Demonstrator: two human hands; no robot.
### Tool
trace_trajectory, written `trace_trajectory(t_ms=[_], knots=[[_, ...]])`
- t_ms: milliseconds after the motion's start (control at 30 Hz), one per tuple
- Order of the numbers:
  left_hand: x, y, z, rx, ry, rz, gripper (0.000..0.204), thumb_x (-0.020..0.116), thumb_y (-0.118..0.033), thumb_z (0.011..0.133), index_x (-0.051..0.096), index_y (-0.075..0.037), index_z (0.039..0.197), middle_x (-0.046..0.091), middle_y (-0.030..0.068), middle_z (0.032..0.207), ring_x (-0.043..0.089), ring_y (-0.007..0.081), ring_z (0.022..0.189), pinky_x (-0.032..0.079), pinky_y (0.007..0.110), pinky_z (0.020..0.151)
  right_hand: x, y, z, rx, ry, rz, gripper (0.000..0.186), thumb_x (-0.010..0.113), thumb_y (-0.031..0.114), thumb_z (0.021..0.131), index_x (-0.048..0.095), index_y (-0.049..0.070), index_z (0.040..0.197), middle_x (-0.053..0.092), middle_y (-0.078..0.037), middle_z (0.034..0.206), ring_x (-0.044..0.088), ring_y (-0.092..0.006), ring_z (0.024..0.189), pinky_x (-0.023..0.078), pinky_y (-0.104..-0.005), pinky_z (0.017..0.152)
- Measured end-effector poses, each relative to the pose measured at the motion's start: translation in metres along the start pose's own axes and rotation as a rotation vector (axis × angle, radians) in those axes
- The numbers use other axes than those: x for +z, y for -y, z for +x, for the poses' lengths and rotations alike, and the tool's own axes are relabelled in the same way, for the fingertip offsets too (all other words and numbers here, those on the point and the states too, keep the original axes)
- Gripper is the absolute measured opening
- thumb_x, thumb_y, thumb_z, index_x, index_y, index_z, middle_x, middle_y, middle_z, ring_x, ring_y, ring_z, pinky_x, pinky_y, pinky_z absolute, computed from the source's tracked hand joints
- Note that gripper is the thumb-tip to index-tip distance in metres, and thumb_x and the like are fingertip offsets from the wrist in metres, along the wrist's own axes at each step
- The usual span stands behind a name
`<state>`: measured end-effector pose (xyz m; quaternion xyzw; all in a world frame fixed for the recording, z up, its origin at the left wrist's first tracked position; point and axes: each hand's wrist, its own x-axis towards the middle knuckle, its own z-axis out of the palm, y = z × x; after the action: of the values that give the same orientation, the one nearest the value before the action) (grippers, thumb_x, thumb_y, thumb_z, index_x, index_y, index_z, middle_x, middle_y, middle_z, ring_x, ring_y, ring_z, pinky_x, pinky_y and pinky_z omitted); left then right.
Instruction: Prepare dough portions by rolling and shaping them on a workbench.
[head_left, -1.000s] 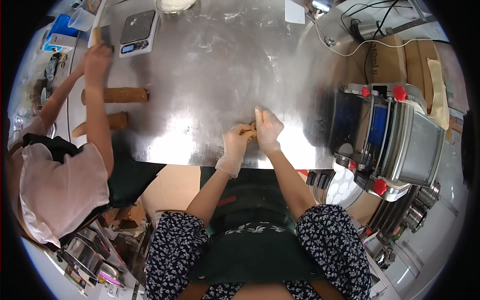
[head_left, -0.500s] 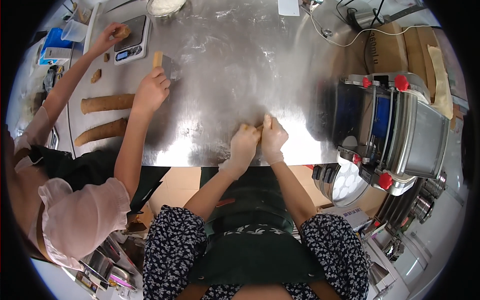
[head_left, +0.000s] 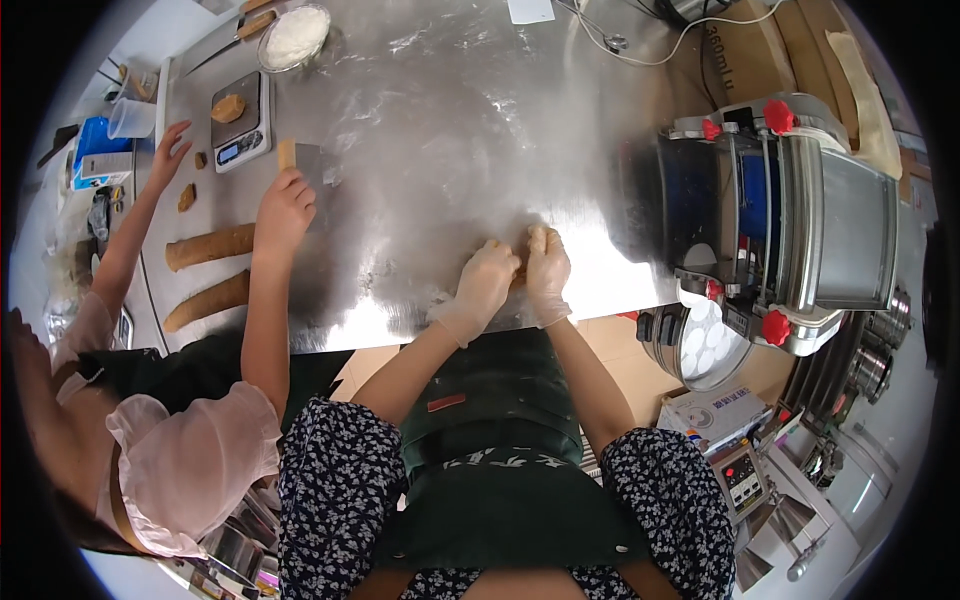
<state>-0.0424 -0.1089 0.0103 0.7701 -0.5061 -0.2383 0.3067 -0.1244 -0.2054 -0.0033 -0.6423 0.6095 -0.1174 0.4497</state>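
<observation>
While both gloved hands press together at the near edge of the steel table point(head_left: 450, 120), the left hand point(head_left: 487, 285) and right hand point(head_left: 548, 272) are curled narrow around a small piece of tan dough point(head_left: 520, 277), which shows only as a sliver between the fingers; most of it is hidden. Compared with one second earlier, when the right hand lay flatter and more open over the piece, the two hands have drawn closer and now sit knuckle to knuckle, as they already did half a second ago. This suggests that the dough is being rolled or pinched into shape on the spot rather than carried elsewhere.

At nine to ten o'clock from the hands, a co-worker's hand point(head_left: 285, 205) holds a metal scraper point(head_left: 305, 162) with a wooden grip; a second ago that arm reached farther toward the scale point(head_left: 240, 125). The scale, at ten o'clock, now bears a lump of dough point(head_left: 228, 106). The co-worker's other hand point(head_left: 168, 150) rests open near small cut pieces point(head_left: 187, 196). Two long dough logs point(head_left: 210, 247) lie at nine o'clock. A bowl of flour point(head_left: 294, 37) stands at eleven o'clock, and a roller machine point(head_left: 790, 230) at three o'clock.
</observation>
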Motion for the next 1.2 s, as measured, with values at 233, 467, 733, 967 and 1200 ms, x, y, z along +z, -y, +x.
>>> trace_trajectory(t_ms=[233,467,733,967,1200], knots=[[0.012,0.006,-0.054,0.206,-0.133,0.154,0.035,0.054,-0.007,0.087,0.059,0.008,0.117,0.061,0.0205,0.117,0.057,0.0366,0.113,0.049,0.041,0.1,0.017,-0.015,-0.018,-0.718,-0.288,-0.442,0.004,0.063,0.012,0.093,0.063,0.009,0.095,0.064,-0.011,0.084,0.063,-0.0337,0.077,0.053,-0.0452,0.065],[-0.029,0.008,0.006,0.019,0.048,-0.132,0.037,0.061,-0.003,0.084,0.065,-0.007,0.121,0.065,0.0114,0.108,0.057,0.0318,0.104,0.05,0.041,0.091,0.011,0.001,-0.034,0.278,-0.168,0.414,0.037,0.047,0.032,0.106,0.063,-0.001,0.098,0.064,-0.009,0.074,0.061,-0.0203,0.064,0.053,-0.0309,0.061],[-0.024,0.036,-0.007,0.325,0.24,-0.07,0.031,0.062,-0.006,0.078,0.071,-0.009,0.108,0.068,0.0081,0.109,0.062,0.0265,0.098,0.049,0.04,0.095,0.032,-0.002,-0.046,0.076,-0.234,0.286,0.026,0.06,0.028,0.1,0.066,0.002,0.101,0.062,-0.009,0.075,0.062,-0.0203,0.073,0.05,-0.0355,0.066],[-0.012,0.034,-0.043,0.287,0.056,0.493,0.051,0.051,-0.016,0.091,0.052,0.0,0.139,0.052,0.0163,0.144,0.047,0.0294,0.135,0.034,0.042,0.117,0.044,-0.008,-0.039,-0.488,-0.272,-0.372,0.017,0.058,0.017,0.096,0.064,0.009,0.11,0.065,-0.013,0.094,0.063,-0.0347,0.086,0.052,-0.0453,0.075],[-0.004,0.029,-0.047,0.127,-0.11,0.193,0.054,0.061,-0.015,0.086,0.052,0.001,0.136,0.052,0.0177,0.14,0.052,0.0347,0.124,0.043,0.044,0.106,0.018,-0.015,-0.043,-0.252,-0.119,0.134,0.024,0.05,0.017,0.103,0.065,0.0,0.113,0.067,-0.013,0.097,0.063,-0.0261,0.086,0.051,-0.0377,0.078]])
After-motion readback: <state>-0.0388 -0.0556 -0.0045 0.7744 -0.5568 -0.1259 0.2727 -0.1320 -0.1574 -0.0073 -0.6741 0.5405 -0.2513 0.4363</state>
